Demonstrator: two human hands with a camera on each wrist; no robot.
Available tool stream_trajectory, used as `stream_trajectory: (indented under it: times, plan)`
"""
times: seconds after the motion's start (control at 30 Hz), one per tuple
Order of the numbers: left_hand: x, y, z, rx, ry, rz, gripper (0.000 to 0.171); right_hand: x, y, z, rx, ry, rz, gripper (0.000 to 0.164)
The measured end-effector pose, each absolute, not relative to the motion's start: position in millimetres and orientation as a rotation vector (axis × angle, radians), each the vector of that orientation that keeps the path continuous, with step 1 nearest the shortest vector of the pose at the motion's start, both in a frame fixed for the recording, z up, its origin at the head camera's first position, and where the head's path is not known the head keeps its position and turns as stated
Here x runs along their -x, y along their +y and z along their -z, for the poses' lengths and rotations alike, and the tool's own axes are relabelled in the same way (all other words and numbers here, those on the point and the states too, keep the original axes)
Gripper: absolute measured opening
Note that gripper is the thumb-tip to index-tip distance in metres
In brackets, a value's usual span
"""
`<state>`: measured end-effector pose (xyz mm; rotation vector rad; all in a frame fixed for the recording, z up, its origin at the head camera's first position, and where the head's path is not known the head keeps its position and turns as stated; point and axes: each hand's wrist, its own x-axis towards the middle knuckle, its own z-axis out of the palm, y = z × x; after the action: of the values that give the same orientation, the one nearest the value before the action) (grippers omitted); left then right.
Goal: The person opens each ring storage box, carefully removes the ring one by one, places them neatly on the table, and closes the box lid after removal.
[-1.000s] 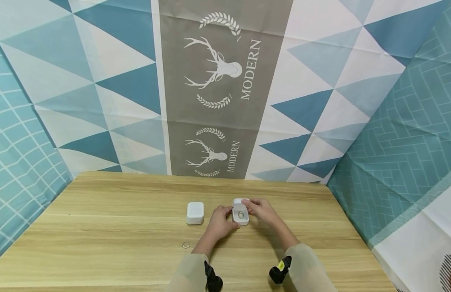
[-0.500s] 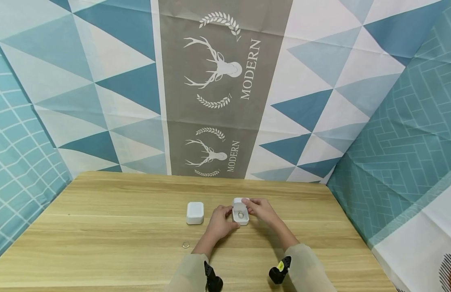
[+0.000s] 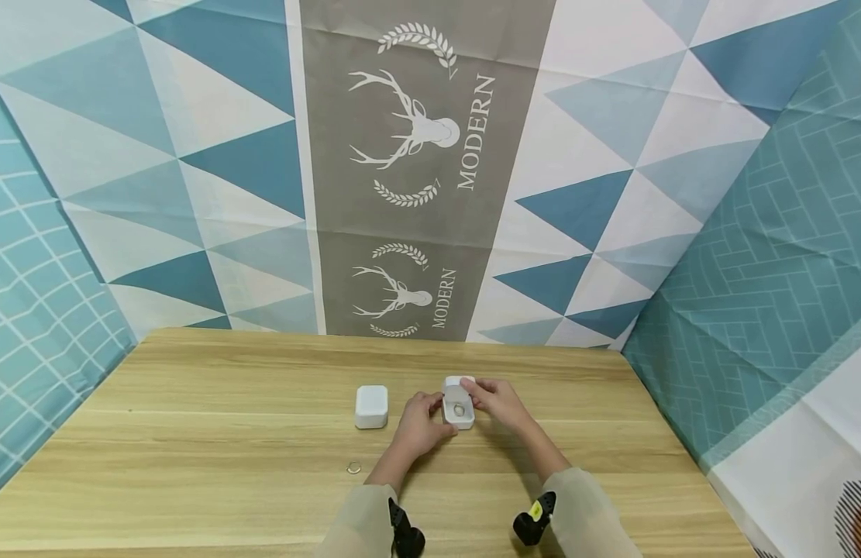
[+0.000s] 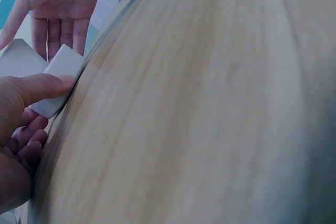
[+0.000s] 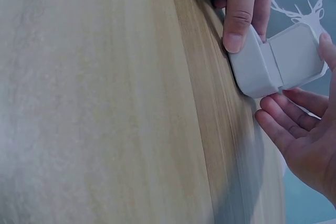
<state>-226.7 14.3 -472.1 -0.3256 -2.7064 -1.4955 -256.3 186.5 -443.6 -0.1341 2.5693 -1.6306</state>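
A white ring box (image 3: 461, 425) stands on the table with its lid (image 5: 296, 56) raised, and a ring (image 3: 459, 409) sits inside. My left hand (image 3: 418, 426) grips the base, its thumb on the near wall and its fingers along the left side. With the thumb on the lid's edge, my right hand (image 3: 500, 401) holds the lid from the right; its fingers lie by the hinge side in the right wrist view. In both wrist views the ring itself is hidden. To the left is a second white ring box (image 3: 371, 404), closed. A loose ring (image 3: 354, 472) lies nearer to me.
The wooden table (image 3: 214, 434) runs back to a patterned cloth wall (image 3: 395, 232). Teal cloth panels hang at the left and right sides. A small black camera is strapped to each wrist.
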Motion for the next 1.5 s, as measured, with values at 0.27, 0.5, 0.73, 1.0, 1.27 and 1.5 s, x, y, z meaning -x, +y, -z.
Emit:
stream_trajectory:
  times: [0.27,0.5,0.73,1.0,1.27,1.5]
  plan:
    - [225,13,472,0.318,-2.691,1.494,0.065,253,191,440,0.127,2.584,1.698,0.052]
    - [225,12,475,0.278,-2.697,1.545,0.067,249,196,439,0.1,2.563,1.757,0.048]
    - [228,8,474,0.289,-2.692,1.543,0.068,247,197,437,0.028,2.618,1.741,0.037]
    - [229,6,469,0.302,-2.68,1.575,0.067,245,195,431,0.027,2.689,1.666,0.023]
    - [230,10,471,0.318,-2.657,1.574,0.066,241,193,433,0.114,2.774,1.617,0.013]
    - [229,13,475,0.316,-2.686,1.555,0.068,238,190,438,0.126,2.852,1.528,0.009]
